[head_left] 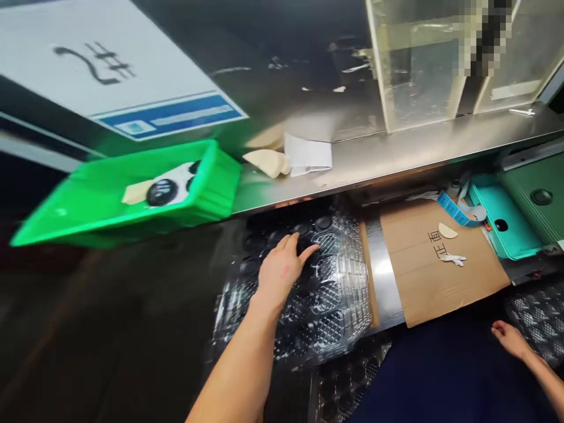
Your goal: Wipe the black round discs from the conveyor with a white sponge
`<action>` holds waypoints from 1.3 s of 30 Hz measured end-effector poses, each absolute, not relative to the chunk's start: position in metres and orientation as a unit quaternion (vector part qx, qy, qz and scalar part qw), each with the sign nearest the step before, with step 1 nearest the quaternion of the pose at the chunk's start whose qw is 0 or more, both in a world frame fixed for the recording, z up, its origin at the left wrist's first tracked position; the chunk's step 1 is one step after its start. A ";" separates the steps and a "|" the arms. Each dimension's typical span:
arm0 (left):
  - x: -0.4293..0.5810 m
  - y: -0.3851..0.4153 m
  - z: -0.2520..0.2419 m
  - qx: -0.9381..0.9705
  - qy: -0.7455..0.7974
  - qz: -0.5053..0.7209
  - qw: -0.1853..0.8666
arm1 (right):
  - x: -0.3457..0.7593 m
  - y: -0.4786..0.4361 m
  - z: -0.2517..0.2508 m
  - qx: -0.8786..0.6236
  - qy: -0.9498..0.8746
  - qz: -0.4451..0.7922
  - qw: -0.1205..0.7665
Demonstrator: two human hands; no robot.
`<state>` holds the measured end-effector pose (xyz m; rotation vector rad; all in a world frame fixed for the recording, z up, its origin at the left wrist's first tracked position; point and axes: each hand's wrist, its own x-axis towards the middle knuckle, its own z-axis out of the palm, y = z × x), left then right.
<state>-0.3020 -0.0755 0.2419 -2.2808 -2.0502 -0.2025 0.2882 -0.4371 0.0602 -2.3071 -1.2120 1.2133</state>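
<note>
My left hand (282, 270) reaches forward onto a clear plastic blister tray (335, 294) that holds several round black parts. Its fingers are pinched round one black part (304, 244) near the tray's far left side. My right hand (509, 338) rests low at the right, beside another clear tray (535, 317). Its fingers are curled down and I see nothing in them. A dark blue cloth surface (440, 376) lies between my arms.
A green plastic bin (132, 217) with black round parts and a white piece sits at the left. A steel shelf (396, 153) carries paper and cream pieces. A cardboard sheet (436, 264), a teal tray (502, 220) and a blue strap (458, 208) lie at the right.
</note>
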 end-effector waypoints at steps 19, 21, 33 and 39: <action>-0.150 -0.182 0.276 -0.759 -0.628 -0.168 -0.028 | 0.325 -0.109 0.183 -0.723 -0.685 0.090 0.003; -0.087 -0.210 0.253 -0.775 -0.588 -0.216 -0.084 | 0.327 -0.127 0.205 -0.655 -0.749 0.084 0.056; 0.124 -0.263 0.235 -0.865 -0.431 -0.240 -0.091 | 0.342 -0.221 0.285 -0.287 -0.866 0.380 0.153; 0.090 -0.286 0.235 -0.811 -0.525 -0.224 -0.129 | 0.370 -0.204 0.274 -0.327 -0.853 0.404 0.043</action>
